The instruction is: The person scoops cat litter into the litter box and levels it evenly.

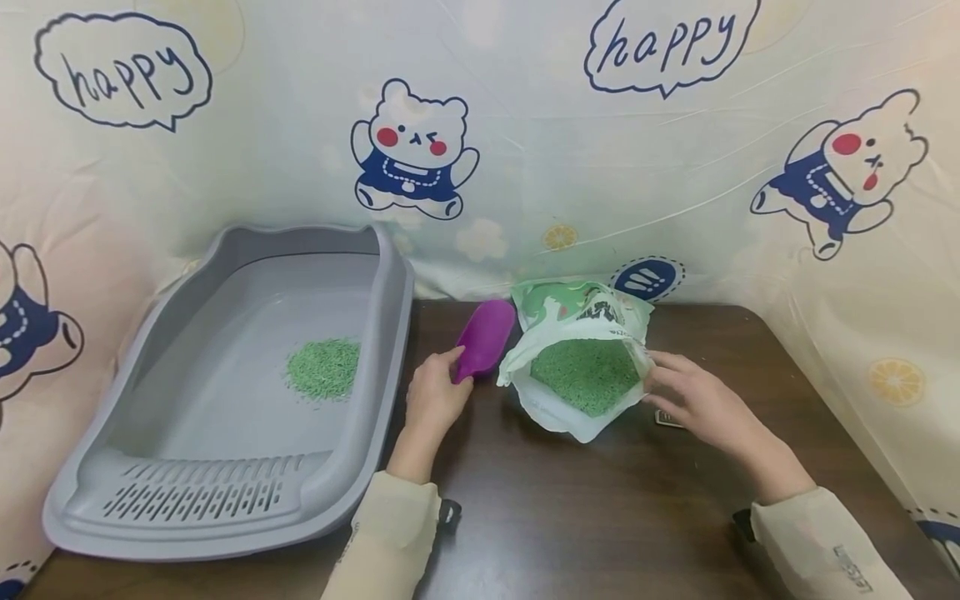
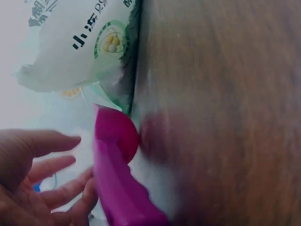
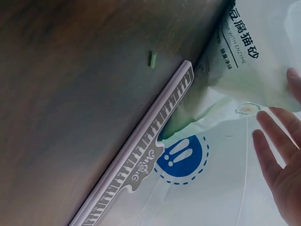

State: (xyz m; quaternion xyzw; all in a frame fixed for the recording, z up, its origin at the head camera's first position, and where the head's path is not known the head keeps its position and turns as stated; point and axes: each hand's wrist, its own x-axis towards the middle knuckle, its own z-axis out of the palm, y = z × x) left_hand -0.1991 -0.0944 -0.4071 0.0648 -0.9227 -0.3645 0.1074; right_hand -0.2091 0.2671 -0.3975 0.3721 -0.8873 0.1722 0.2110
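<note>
A purple scoop (image 1: 489,333) lies on the table between the grey litter box (image 1: 397,350) and a bag of cat litter (image 1: 558,417). Beside its handle is my left hand (image 1: 437,392); in the left wrist view the fingers (image 2: 51,165) are spread loosely, with fingertips close to or touching the purple handle (image 2: 115,183). The bag's mouth gapes toward me, showing green litter pellets (image 1: 585,375) inside. Against the bag's right edge rests my right hand (image 1: 705,400), its fingers mostly straight in the right wrist view. A small pile of green pellets (image 1: 324,368) lies in the litter box.
A flat strip with a piano-key pattern (image 3: 141,155) lies right of the bag, partly under my right hand in the head view. One stray pellet (image 3: 153,60) is on the dark wooden table (image 1: 570,517). Printed cloth (image 1: 525,167) hangs behind and at both sides.
</note>
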